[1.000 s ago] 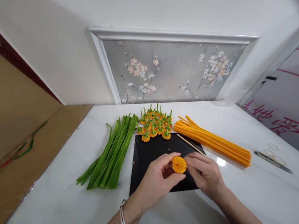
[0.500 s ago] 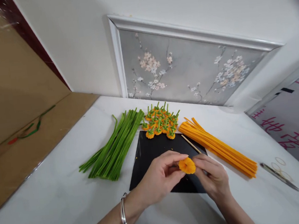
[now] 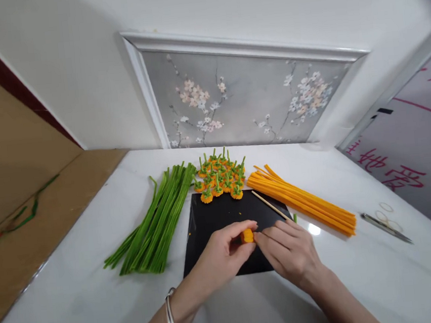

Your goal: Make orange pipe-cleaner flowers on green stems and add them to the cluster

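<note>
Orange piece [image 3: 247, 236] apparently inside left grip [image 3: 224, 253]

White wall [image 3: 246, 1] carries a grey blossom-patterned panel [image 3: 240, 105] in white moulding [image 3: 250, 45], behind a glossy white surface [image 3: 76, 297] showing one bright reflection [image 3: 314, 229]; brown cardboard [image 3: 11, 135] at left, red-lettered board [image 3: 422, 136] at right.

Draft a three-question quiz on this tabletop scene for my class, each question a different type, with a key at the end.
1. True or false: the bundle of green strips lies to the left of the black mat.
2. What does the left hand hold? A a rubber band; B a small orange piece; C a wooden stick.
3. Fill in: the silver bracelet is worn on the person's ____ wrist.

Key: 1 true; 2 B; 3 left.
</note>
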The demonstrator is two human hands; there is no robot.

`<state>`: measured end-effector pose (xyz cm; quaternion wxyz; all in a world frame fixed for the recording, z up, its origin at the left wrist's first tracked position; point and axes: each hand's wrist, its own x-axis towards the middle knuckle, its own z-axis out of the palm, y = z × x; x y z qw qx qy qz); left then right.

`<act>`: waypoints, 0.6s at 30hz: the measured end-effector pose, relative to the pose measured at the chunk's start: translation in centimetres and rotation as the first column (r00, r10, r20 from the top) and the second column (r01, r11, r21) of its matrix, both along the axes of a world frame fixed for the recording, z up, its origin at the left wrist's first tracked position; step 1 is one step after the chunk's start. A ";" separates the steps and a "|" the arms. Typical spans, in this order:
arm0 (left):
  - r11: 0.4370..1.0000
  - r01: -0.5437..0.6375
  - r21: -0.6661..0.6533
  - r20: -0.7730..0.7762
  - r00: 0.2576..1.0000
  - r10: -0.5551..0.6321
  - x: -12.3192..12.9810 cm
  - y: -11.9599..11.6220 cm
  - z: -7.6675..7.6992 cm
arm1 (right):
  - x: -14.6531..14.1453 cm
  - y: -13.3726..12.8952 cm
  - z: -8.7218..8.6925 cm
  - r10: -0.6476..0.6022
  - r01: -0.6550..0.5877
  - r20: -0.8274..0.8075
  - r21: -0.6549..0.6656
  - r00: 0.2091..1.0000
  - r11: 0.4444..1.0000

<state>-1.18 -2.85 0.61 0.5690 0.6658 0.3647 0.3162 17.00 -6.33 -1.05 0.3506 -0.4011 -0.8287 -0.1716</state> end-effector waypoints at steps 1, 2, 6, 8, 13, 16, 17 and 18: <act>1.000 0.001 0.007 -0.009 1.000 -0.001 0.0 0.1 0.0 | 0.0 0.1 0.0 0.000 0.000 0.001 -0.016 1.000 1.000; 1.000 0.002 0.018 -0.007 1.000 -0.002 0.0 0.2 -0.1 | 0.0 0.2 -0.1 0.004 -0.004 -0.003 -0.034 1.000 0.999; 0.997 0.006 0.075 0.037 0.999 -0.009 0.0 0.4 -0.3 | -0.1 0.4 -0.2 0.026 -0.027 -0.014 -0.089 1.000 0.996; 0.997 0.024 0.074 0.033 0.999 -0.027 0.0 0.4 -0.6 | -0.1 0.5 -0.2 0.021 -0.023 -0.022 -0.092 1.000 0.996; 0.996 0.072 0.047 0.016 0.997 -0.073 0.0 0.2 -1.0 | -0.4 0.6 0.0 -0.011 0.007 -0.047 -0.091 0.999 0.996; 0.998 0.059 0.032 0.039 0.997 -0.060 0.1 0.1 -1.0 | -0.7 0.6 0.1 -0.031 0.009 -0.136 -0.161 0.990 0.987; 0.999 0.045 0.019 0.053 0.998 -0.046 0.2 0.0 -1.0 | -0.9 0.6 0.1 -0.036 0.000 -0.184 -0.195 0.982 0.981; 1.000 0.029 0.004 0.068 0.997 -0.030 0.3 0.0 -1.0 | -1.1 0.6 0.1 -0.043 -0.011 -0.235 -0.224 0.971 0.974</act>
